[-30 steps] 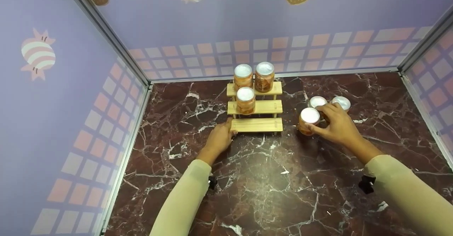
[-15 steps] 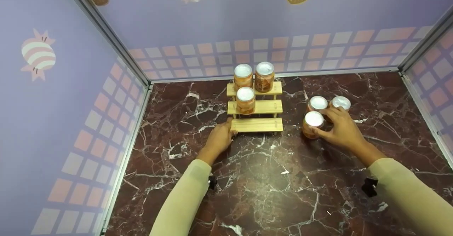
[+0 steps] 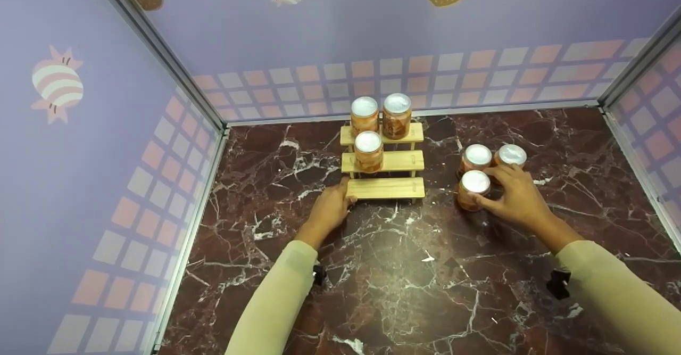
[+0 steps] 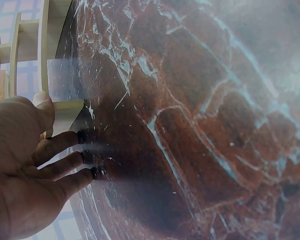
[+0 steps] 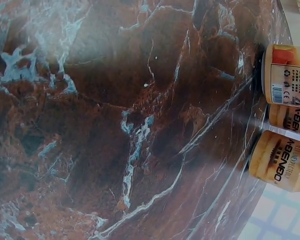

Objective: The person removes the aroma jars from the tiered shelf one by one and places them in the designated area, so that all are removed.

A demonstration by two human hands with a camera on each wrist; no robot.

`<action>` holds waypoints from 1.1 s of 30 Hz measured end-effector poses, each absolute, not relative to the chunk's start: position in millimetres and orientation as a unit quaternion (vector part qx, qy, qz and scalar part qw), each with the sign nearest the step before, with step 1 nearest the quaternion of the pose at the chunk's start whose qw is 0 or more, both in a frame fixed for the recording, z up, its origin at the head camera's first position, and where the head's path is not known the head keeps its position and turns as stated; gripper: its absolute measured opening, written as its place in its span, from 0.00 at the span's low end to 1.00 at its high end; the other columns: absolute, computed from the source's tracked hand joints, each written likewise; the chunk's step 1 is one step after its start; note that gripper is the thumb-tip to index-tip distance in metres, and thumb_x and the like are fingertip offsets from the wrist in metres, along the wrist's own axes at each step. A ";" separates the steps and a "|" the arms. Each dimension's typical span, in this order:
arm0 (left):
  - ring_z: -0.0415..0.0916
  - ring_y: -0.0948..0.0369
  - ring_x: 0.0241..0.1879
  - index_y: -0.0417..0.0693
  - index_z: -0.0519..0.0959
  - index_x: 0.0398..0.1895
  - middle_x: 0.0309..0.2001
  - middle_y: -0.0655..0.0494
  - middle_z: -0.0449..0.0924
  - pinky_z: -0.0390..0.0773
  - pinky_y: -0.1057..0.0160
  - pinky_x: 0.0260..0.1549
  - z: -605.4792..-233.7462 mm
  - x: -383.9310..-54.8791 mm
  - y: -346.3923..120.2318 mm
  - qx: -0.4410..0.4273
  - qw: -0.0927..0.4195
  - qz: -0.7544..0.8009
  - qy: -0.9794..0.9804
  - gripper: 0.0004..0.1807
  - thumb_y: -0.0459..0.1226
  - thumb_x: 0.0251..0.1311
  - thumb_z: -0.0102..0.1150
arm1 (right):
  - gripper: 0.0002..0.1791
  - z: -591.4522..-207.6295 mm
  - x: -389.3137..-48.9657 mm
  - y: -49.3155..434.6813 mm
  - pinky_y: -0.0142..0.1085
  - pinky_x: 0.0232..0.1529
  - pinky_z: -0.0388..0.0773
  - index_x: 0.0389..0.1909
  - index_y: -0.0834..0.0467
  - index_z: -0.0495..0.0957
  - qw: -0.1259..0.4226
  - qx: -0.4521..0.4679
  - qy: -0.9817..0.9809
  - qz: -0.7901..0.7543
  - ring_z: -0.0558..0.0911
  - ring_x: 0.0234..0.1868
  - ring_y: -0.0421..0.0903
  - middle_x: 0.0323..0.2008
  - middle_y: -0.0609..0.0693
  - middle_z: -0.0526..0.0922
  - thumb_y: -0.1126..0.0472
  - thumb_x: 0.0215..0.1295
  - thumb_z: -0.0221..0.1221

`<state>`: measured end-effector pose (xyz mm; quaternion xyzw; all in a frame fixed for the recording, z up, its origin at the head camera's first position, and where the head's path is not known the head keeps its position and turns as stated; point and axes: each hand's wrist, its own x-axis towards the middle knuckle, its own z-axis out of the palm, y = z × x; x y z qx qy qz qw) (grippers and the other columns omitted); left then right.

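Right of centre, the right hand (image 3: pixel 515 198) pinches the front can (image 3: pixel 475 182); near centre, the left hand (image 3: pixel 330 206) grips the wooden stand (image 3: pixel 388 188). We should keep the can upright, clear of the rear cans (image 3: pixel 477 155).

Dark-red marbled tabletop (image 3: pixel 393 270), tiered wooden rack (image 3: pixel 385 188) holding three cans (image 3: pixel 368 155), three more cans (image 3: pixel 475 182) clustered at right

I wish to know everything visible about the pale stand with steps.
The wooden-looking stand is pale yellow, with three flat steps rising toward the back and thin legs. It stands upright on the dark marbled table. Two cans stand on its top step, a third can on the middle step's left. The person's left grip holds the lowest step at its left end.
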<state>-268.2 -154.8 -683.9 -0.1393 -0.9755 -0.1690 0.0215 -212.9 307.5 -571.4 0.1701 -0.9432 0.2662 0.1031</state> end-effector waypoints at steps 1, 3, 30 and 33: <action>0.88 0.41 0.58 0.45 0.68 0.82 0.57 0.41 0.90 0.87 0.40 0.61 -684.0 -268.2 -155.0 -0.138 0.020 -0.168 -0.976 0.37 0.53 0.79 0.62 | 0.33 -571.7 -212.7 307.6 0.79 0.61 0.71 0.62 0.63 0.83 0.104 0.171 -0.943 0.267 0.79 0.64 0.70 0.65 0.68 0.85 0.51 0.59 0.81; 0.88 0.41 0.58 0.45 0.67 0.82 0.57 0.42 0.90 0.87 0.40 0.61 -684.1 -267.9 -155.3 -0.136 0.017 -0.167 -0.976 0.37 0.54 0.79 0.62 | 0.33 -572.4 -212.6 307.7 0.75 0.59 0.71 0.61 0.62 0.83 0.106 0.173 -0.942 0.269 0.79 0.62 0.69 0.62 0.67 0.86 0.51 0.60 0.81; 0.86 0.39 0.63 0.49 0.69 0.83 0.66 0.42 0.87 0.84 0.39 0.66 -678.8 -264.8 -154.8 -0.125 0.013 -0.191 -0.974 0.37 0.53 0.78 0.64 | 0.32 -574.8 -210.2 311.4 0.78 0.60 0.72 0.59 0.65 0.82 0.114 0.177 -0.940 0.268 0.79 0.65 0.69 0.61 0.67 0.86 0.51 0.61 0.80; 0.86 0.40 0.64 0.49 0.69 0.83 0.67 0.43 0.87 0.84 0.40 0.66 -680.2 -265.2 -155.3 -0.122 0.013 -0.184 -0.975 0.37 0.54 0.78 0.63 | 0.32 -575.0 -210.4 311.5 0.77 0.61 0.72 0.60 0.65 0.82 0.109 0.175 -0.941 0.267 0.79 0.65 0.69 0.62 0.67 0.86 0.50 0.62 0.79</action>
